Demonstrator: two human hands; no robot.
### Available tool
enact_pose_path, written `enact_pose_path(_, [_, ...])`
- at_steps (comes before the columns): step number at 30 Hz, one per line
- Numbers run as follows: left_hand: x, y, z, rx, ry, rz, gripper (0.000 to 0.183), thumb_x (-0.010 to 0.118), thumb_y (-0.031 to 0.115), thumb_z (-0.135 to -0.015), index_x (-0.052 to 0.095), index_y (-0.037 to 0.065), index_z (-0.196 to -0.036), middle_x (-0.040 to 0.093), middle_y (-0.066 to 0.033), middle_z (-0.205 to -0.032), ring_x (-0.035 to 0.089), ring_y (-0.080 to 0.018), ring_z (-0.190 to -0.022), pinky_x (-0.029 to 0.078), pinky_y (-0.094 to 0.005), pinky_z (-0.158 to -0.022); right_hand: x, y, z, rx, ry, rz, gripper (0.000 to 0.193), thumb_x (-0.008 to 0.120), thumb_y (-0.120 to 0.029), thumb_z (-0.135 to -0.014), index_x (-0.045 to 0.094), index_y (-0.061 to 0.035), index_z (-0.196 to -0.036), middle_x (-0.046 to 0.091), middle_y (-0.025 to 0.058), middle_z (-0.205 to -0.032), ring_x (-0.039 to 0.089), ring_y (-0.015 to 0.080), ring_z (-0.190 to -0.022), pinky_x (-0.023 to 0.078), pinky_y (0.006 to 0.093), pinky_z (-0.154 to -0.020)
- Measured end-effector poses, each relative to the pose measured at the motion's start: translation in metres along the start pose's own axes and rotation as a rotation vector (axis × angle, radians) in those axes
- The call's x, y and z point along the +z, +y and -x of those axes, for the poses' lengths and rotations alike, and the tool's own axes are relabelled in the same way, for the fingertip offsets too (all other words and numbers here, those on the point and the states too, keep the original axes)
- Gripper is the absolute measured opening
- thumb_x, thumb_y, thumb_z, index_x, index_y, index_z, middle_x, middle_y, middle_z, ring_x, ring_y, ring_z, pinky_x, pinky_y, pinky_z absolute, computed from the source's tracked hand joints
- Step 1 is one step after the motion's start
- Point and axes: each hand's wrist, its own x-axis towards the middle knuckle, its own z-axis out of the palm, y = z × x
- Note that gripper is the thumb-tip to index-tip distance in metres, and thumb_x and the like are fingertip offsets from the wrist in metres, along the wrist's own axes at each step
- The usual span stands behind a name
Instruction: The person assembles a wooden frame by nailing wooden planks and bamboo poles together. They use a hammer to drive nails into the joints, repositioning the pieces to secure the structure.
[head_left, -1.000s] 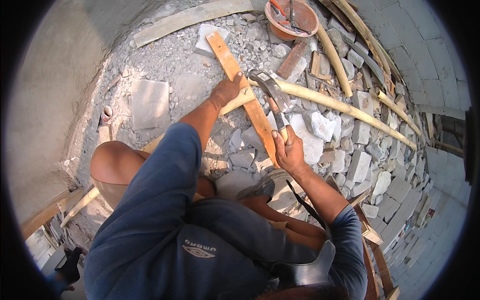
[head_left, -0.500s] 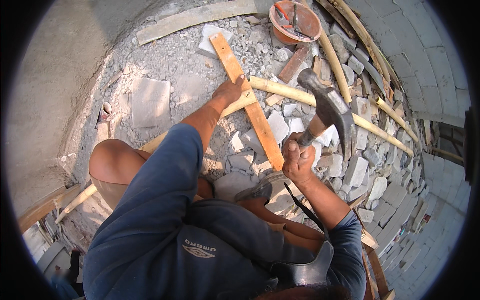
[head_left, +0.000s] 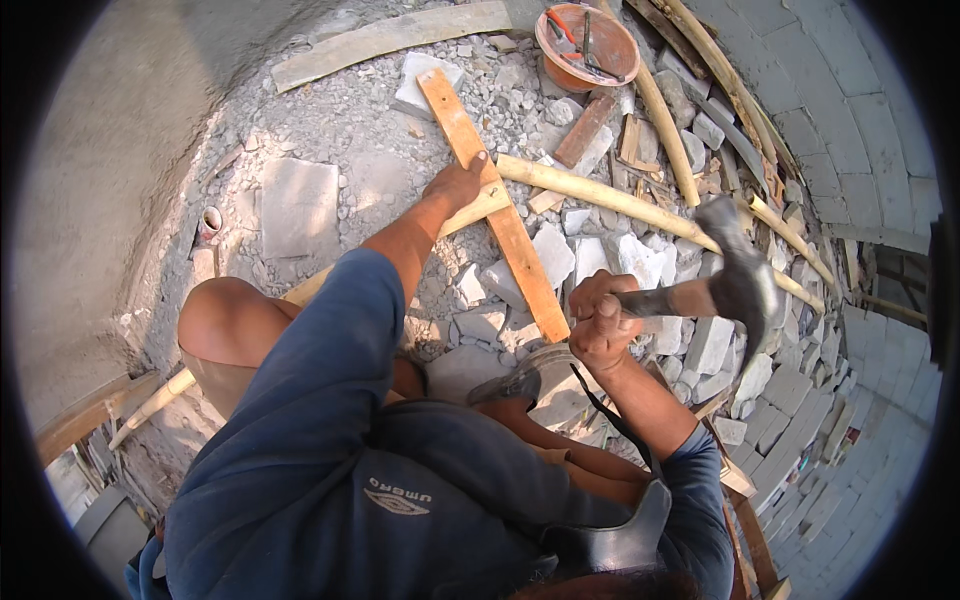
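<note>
My right hand [head_left: 603, 320] is wrapped round the handle of a claw hammer [head_left: 745, 288], whose head is blurred and points off to the right. The hammer is raised, apart from the wood. My left hand [head_left: 455, 187] grips a flat wooden plank [head_left: 525, 265], thumb on its face, where a pale round pole [head_left: 465, 213] meets it. The pole's end lies across the plank, and a small nail seems to stick up from it. This pole runs back to the lower left, past my bent knee.
Another pale pole [head_left: 610, 193] stretches right from beside the plank over broken blocks [head_left: 710, 345]. An orange basin [head_left: 590, 80] with hand tools stands at the far side. Grey walls rise left and right. A flat slab [head_left: 300, 208] lies among rubble on the left.
The hammer has tipped over to the right, its head swinging away from the plank while my right hand stays nearly in place. My left hand, plank and pole have hardly moved.
</note>
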Motion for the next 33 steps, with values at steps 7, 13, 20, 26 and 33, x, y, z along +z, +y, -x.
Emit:
enact_pose_path(7, [-0.003, -0.01, 0.003, 0.008, 0.019, -0.026, 0.101, 0.035, 0.079, -0.108, 0.066, -0.012, -0.142, 0.062, -0.0354, -0.15, 0.057, -0.0488, -0.145, 0.04, -0.0525, -0.123, 0.007, 0.003, -0.023, 0.496, -0.261, 0.61, 0.042, 0.063, -0.037, -0.114, 0.06, 0.0016, -0.097, 0.06, 0.0164, -0.069, 0.058, 0.022, -0.06, 0.048, 0.0409, -0.058])
enact_pose_path(13, [-0.005, 0.001, 0.007, 0.005, -0.002, -0.013, 0.101, 0.034, 0.079, -0.108, 0.066, -0.011, -0.141, 0.062, -0.0354, -0.151, 0.057, -0.049, -0.145, 0.041, -0.0513, -0.124, -0.004, 0.003, -0.008, -0.155, -0.034, -0.13, 0.038, 0.059, -0.039, -0.115, 0.058, -0.0036, -0.101, 0.056, -0.0015, -0.07, 0.051, 0.0119, -0.059, 0.041, 0.0284, -0.055])
enact_pose_path(20, [0.001, -0.014, -0.005, 0.018, 0.032, -0.057, 0.101, 0.035, 0.079, -0.108, 0.068, -0.011, -0.139, 0.064, -0.0367, -0.146, 0.06, -0.049, -0.142, 0.042, -0.0516, -0.122, 0.011, -0.003, -0.025, 0.459, -0.336, 0.684, 0.044, 0.058, -0.035, -0.117, 0.06, 0.0035, -0.096, 0.061, 0.0226, -0.07, 0.061, 0.0277, -0.058, 0.049, 0.0452, -0.057])
enact_pose_path(26, [-0.003, -0.001, 0.002, -0.024, -0.007, -0.025, 0.099, 0.029, 0.077, -0.11, 0.066, -0.008, -0.144, 0.061, -0.0315, -0.154, 0.056, -0.0453, -0.148, 0.04, -0.0526, -0.125, 0.001, -0.005, -0.015, -0.158, -0.023, -0.202, 0.042, 0.062, -0.041, -0.113, 0.053, -0.0037, -0.095, 0.057, 0.0103, -0.065, 0.054, 0.023, -0.052, 0.044, 0.037, -0.049])
enact_pose_path(33, [-0.009, 0.0, 0.011, -0.001, -0.04, -0.076, 0.099, 0.027, 0.075, -0.11, 0.065, -0.008, -0.145, 0.061, -0.0327, -0.153, 0.056, -0.046, -0.147, 0.04, -0.0523, -0.124, 0.008, -0.001, -0.031, 0.436, -0.279, 0.781, 0.042, 0.063, -0.037, -0.115, 0.064, 0.0017, -0.099, 0.059, 0.0129, -0.07, 0.06, 0.0212, -0.063, 0.048, 0.0407, -0.061])
